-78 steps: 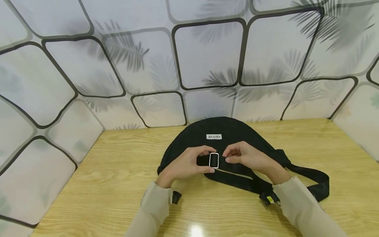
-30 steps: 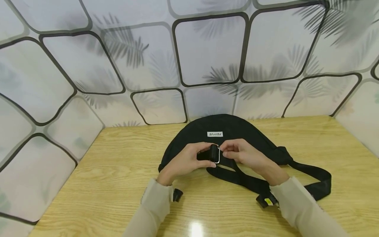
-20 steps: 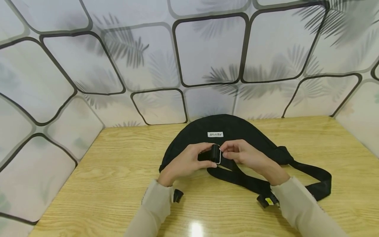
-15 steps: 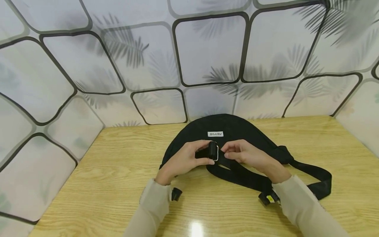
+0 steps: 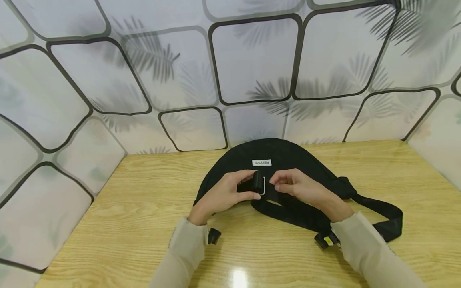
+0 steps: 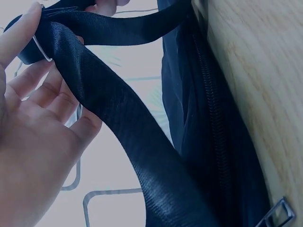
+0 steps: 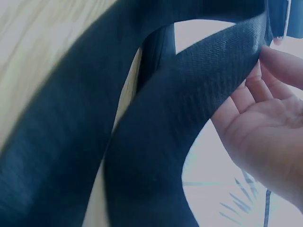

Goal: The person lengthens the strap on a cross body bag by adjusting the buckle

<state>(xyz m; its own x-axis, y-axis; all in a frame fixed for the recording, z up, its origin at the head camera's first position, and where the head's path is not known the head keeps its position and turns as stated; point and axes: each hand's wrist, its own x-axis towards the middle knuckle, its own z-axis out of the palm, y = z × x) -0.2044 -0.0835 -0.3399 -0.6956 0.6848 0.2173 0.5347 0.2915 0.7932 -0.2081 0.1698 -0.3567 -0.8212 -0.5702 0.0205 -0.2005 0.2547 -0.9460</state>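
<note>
A black waist bag (image 5: 279, 150) with a white label lies at the middle of the table, its webbing strap (image 5: 288, 218) looping out in front. My left hand (image 5: 225, 194) grips the silver slide buckle (image 5: 264, 186) between thumb and fingers, and a fold of webbing (image 5: 258, 182) stands up at it. The left wrist view shows the strap (image 6: 118, 104) running down from that buckle. Just right of it, my right hand (image 5: 302, 188) pinches the strap with thumb and index finger. In the right wrist view, the strap (image 7: 165, 109) curves away from those fingertips (image 7: 272, 56).
On the wooden table (image 5: 144, 208), a black plastic buckle end (image 5: 214, 236) lies beside the left cuff. Another black buckle (image 5: 325, 240) with a yellow mark sits by the right sleeve. A strap loop (image 5: 392, 220) extends right. A patterned wall (image 5: 252, 64) stands behind the bag.
The slide buckle faced the head camera at first; now it is turned more edge-on with a webbing fold rising at it. Lately the left hand has moved slightly left, the right hardly at all.
</note>
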